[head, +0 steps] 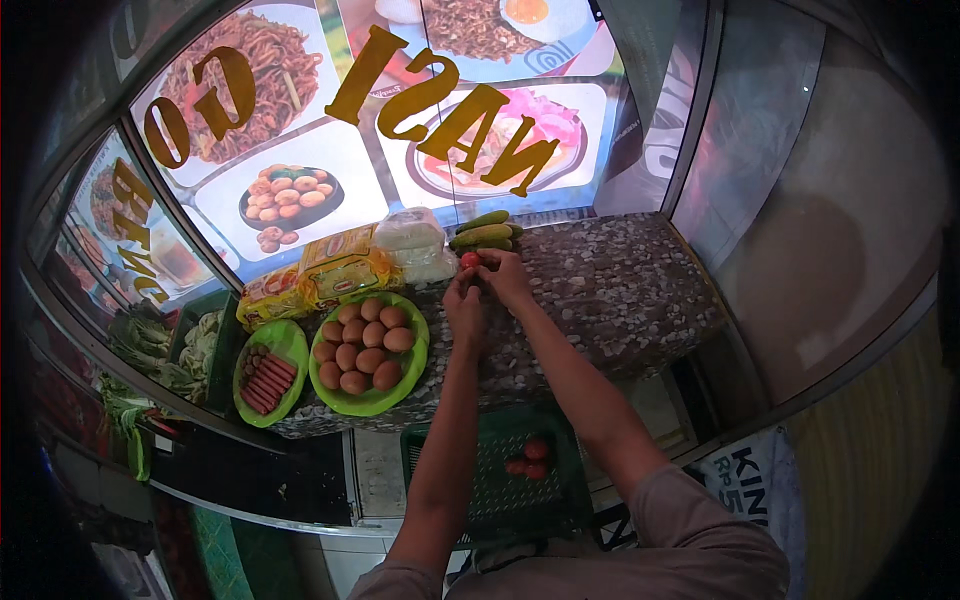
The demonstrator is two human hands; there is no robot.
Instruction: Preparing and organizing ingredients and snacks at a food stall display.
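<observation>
A red tomato (470,260) is at the fingertips of my right hand (506,277), just in front of a small pile of cucumbers (484,231) on the stone-patterned counter (600,285). Close beside it on the left, my left hand (463,304) has its fingers bent near the tomato's underside; whether it grips anything I cannot tell. Below my forearms, a green plastic basket (491,480) holds several tomatoes (534,459). White plastic-wrapped packs (414,244) lie left of the cucumbers.
A green dish of brown eggs (370,358) and a green dish of sausages (268,382) with meatballs stand on the left. Behind them lie yellow noodle packs (341,259). Leafy vegetables (199,349) fill a green crate at far left. A glass front (390,150) with pictures borders the counter.
</observation>
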